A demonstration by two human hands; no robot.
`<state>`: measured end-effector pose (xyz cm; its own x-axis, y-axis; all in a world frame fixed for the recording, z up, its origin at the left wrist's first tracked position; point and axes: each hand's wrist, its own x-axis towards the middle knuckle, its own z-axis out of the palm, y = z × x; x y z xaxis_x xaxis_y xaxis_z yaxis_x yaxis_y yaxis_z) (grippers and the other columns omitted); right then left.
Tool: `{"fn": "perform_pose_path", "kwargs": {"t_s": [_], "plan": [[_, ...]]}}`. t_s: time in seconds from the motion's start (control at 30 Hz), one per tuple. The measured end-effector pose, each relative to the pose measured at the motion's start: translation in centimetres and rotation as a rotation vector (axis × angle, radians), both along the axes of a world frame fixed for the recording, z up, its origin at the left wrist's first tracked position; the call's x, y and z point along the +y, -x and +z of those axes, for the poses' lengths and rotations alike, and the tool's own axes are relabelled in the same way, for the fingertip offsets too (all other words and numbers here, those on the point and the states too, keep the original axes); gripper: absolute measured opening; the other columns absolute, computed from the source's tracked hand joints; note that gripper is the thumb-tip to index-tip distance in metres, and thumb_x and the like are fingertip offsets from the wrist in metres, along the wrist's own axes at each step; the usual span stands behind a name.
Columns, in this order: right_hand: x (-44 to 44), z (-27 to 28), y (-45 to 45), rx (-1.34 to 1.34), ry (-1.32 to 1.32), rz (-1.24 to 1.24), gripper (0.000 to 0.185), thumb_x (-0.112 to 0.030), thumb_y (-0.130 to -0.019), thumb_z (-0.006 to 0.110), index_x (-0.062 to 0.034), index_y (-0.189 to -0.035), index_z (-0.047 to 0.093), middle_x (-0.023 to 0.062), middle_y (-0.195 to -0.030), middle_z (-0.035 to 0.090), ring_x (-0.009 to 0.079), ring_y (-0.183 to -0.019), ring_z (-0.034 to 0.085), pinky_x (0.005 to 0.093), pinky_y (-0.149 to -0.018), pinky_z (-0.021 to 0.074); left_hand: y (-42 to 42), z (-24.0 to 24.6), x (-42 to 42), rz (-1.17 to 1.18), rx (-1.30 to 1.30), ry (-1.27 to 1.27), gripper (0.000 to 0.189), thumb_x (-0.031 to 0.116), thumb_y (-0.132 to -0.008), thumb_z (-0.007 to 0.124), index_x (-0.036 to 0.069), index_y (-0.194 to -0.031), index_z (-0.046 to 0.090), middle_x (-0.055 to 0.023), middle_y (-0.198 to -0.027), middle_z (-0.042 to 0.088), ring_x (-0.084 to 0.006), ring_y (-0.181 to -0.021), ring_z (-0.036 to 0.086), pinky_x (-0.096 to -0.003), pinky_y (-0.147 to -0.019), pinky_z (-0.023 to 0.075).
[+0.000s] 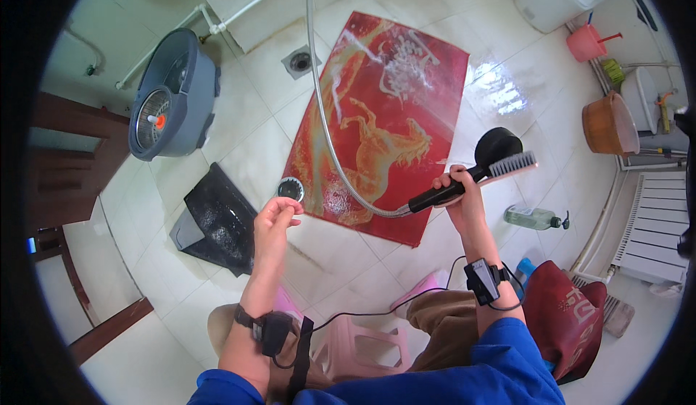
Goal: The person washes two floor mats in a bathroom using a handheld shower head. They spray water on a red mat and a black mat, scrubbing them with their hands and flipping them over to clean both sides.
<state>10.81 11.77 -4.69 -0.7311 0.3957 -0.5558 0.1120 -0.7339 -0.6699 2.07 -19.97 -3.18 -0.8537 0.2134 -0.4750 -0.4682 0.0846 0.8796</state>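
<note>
My right hand [461,198] grips the black handle of a shower head [497,145] together with a pink-backed scrub brush [514,167] with grey bristles. A metal shower hose [322,98] curves from the handle up to the top of the view. My left hand [278,220] is raised with thumb and fingertips together; no object shows in it. Just beyond its fingers is a small round dark item [291,189] with a pale rim. Under the hose, a wet red mat [391,128] with a golden horse pattern lies on the tiled floor, whitish suds streaking its far part.
To the left are a grey mop bucket [190,100], a folded wet black mat [220,223] and a floor drain [299,61]. A pump bottle [530,217], radiator [652,225], brown bucket [606,125] and red bag [565,318] stand right. A pink stool [356,345] is below me.
</note>
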Motion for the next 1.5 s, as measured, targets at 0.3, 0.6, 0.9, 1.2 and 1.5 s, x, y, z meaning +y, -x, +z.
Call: {"fn": "perform_pose_path", "kwargs": {"t_s": [0.3,0.6,0.9,1.2,1.5], "plan": [[3.2,1.8,-4.4,0.102,-0.087,-0.274,0.013,-0.012,-0.08,0.054,-0.005,-0.081,0.043,0.0069,-0.064,0.049,0.0222,-0.064,0.052,0.0341,-0.067,0.0463,-5.0,5.1,0.8,-0.164,0.228,-0.053,0.011,0.008,-0.089,0.049,0.003,-0.089,0.059,-0.0026,-0.087,0.06,-0.01,-0.083,0.057,-0.0246,-0.073,0.0458],[7.5,2.0,-6.8,0.202,0.096,-0.386,0.012,-0.013,-0.077,0.053,-0.0075,-0.076,0.043,0.0047,-0.062,0.048,0.0199,-0.06,0.05,0.0369,-0.07,0.0439,-6.3,8.6,1.7,-0.223,0.347,0.009,0.011,0.007,-0.089,0.05,0.003,-0.089,0.06,-0.0027,-0.087,0.06,-0.0097,-0.084,0.056,-0.0247,-0.074,0.0446],[7.7,1.8,-5.5,0.317,0.092,-0.511,0.011,-0.014,-0.078,0.05,-0.0071,-0.079,0.042,0.0047,-0.06,0.045,0.0198,-0.058,0.048,0.0386,-0.071,0.0457,-6.7,8.6,2.1,-0.251,0.409,0.074,0.008,0.002,-0.087,0.05,-0.001,-0.084,0.056,-0.0026,-0.087,0.055,-0.0077,-0.076,0.052,-0.0217,-0.067,0.0416],[8.5,1.6,-3.9,0.395,0.091,-0.581,0.012,-0.01,-0.076,0.051,-0.007,-0.074,0.04,0.0039,-0.058,0.043,0.019,-0.056,0.046,0.038,-0.075,0.0451,-7.0,9.8,1.1,-0.266,0.422,0.081,0.008,0.002,-0.088,0.05,0.0,-0.084,0.056,-0.0021,-0.082,0.057,-0.0075,-0.076,0.053,-0.0217,-0.069,0.0422],[8.2,1.4,-3.9,0.299,0.164,-0.553,0.011,-0.013,-0.075,0.05,-0.0074,-0.073,0.04,0.0038,-0.058,0.043,0.0192,-0.055,0.046,0.0373,-0.07,0.045,-7.1,9.9,1.7,-0.313,0.427,0.075,0.008,0.002,-0.087,0.05,0.0,-0.084,0.056,-0.0026,-0.08,0.058,-0.0084,-0.076,0.055,-0.0227,-0.072,0.0429]]}}
